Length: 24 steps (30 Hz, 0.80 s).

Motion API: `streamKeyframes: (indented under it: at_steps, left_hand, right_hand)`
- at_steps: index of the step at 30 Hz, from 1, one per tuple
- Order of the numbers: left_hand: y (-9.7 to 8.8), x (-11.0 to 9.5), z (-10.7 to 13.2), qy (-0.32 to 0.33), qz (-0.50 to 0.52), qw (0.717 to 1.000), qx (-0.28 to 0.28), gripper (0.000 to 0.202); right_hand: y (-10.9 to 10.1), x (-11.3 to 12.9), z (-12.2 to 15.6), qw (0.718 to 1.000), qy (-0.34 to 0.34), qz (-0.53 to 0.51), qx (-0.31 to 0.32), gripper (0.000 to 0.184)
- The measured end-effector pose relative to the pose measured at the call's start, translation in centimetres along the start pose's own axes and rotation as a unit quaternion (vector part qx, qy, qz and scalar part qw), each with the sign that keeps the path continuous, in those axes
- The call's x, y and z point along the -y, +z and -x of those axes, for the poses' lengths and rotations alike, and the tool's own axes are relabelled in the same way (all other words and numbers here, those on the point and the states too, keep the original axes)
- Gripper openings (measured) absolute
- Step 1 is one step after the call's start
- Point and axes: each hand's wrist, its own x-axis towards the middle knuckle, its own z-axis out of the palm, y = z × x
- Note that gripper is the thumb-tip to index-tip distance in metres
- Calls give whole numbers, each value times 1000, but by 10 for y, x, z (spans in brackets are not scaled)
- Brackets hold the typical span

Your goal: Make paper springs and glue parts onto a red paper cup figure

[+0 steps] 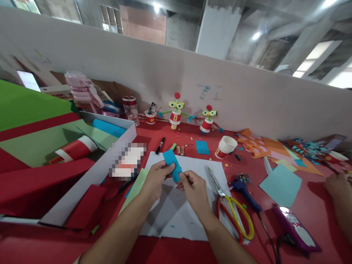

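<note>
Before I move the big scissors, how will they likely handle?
The scissors look fairly heavy, given their long metal blades. Lying flat, they seem unlikely to roll or tip. A push could drag the white paper, since the blades rest on it.

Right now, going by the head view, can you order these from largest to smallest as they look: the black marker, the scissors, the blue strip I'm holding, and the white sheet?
1. White sheet
2. Scissors
3. Blue strip
4. Black marker

The marker lies farther back, which shrinks its look.
</note>
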Motion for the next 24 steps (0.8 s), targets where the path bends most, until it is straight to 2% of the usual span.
streamKeyframes:
  at_steps: [3,5,7,9,12,14,18,21,24]
  left_hand:
    - [-1,1,-2,18,9,999,-44,27]
    - [-5,0,-6,18,33,996,-81,31]
    - [-9,-2,-10,18,54,993,-102,34]
    - [-12,-3,-12,10,64,993,-98,36]
    - [-12,-3,-13,-6,77,994,-84,36]
    - [-12,-2,-13,-14,83,994,-74,35]
    - [-13,-1,-14,-27,96,993,-57,35]
    - [-14,-4,-14,-37,97,993,-50,32]
    - [-14,-8,-14,-40,91,994,-50,31]
  right_hand:
    - [-3,4,2,999,32,10,42,32]
    - [-18,8,12,998,31,54,34,32]
    - [-46,8,28,986,5,166,-30,32]
    - [-83,-1,45,950,-10,304,-72,30]
    - [-133,-27,66,903,-42,421,-72,32]
    - [-152,-45,74,900,-30,431,-47,40]
    - [-159,-60,75,913,-23,406,-29,42]
    - [-154,-53,71,924,25,380,-35,44]
    - [-147,-44,74,950,61,303,-30,50]
